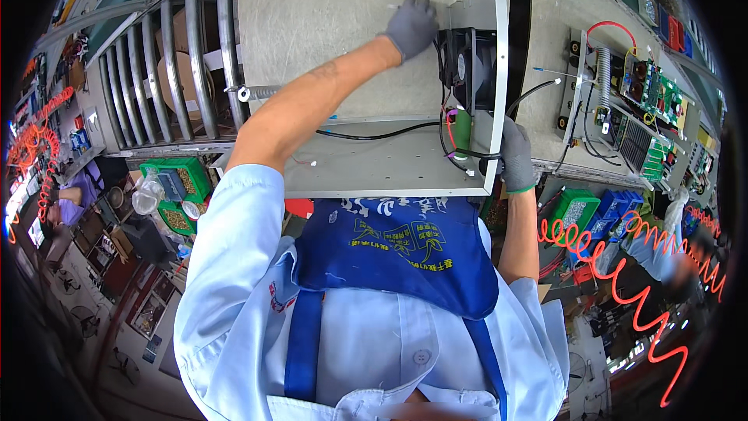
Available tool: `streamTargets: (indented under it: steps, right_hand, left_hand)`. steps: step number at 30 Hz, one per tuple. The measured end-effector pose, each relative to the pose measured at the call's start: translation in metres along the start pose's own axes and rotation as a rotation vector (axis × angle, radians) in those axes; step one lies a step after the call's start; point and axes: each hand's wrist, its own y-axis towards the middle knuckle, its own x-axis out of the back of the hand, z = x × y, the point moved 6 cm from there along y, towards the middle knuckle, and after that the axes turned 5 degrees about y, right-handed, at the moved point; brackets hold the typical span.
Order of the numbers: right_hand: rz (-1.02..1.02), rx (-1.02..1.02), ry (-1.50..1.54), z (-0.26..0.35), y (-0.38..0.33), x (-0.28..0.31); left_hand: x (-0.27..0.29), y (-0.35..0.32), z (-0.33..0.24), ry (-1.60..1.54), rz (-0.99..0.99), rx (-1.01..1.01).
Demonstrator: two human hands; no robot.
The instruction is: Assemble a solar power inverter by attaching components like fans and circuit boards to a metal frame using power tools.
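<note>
An L-shaped grey sheet-metal housing (366,157) lies in front of me, its side panel (497,70) standing upright on the right. Inside that panel sits a black cooling fan (474,68), with a green cylindrical part (462,131) and black and red wires nearer to me. My left hand (411,29), in a grey glove, reaches over the housing to the bench top beyond, left of the panel's far end. Its fingers look spread, with nothing visible in them. My right hand (516,157), also gloved, grips the panel's near outer side; its fingertips are partly hidden.
A metal roller conveyor (167,70) adjoins the bench (335,23) on the left. At right lies another open assembly with green circuit boards (654,90). Green bins (187,179) of small parts stand near left, green and blue bins (576,209) near right. A coiled orange hose (623,265) hangs at right.
</note>
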Motion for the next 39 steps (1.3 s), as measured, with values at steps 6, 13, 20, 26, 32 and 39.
streamTargets:
  steps: [6,13,20,26,32,39]
  right_hand:
    - [0.055,0.035,-0.444,-0.008,0.003,0.002]
    - [0.049,0.247,-0.147,0.0,0.0,-0.006]
    - [-0.054,0.377,-0.408,0.001,-0.003,-0.003]
    - [0.019,0.207,-0.109,-0.006,-0.004,-0.011]
    - [-0.043,0.199,-0.158,-0.012,-0.009,-0.009]
    - [-0.007,0.184,-0.111,-0.015,-0.004,-0.01]
  left_hand:
    - [0.015,-0.037,0.002,-0.237,0.505,0.095]
    - [0.055,-0.128,-0.091,-0.673,0.228,-0.395]
    - [-0.038,-0.122,0.024,-0.282,0.634,0.149]
    - [-0.075,-0.141,-0.066,-1.241,1.376,0.163]
    - [-0.114,-0.135,-0.098,-1.834,1.249,0.517]
    - [-0.108,-0.096,-0.05,-2.206,0.421,1.179]
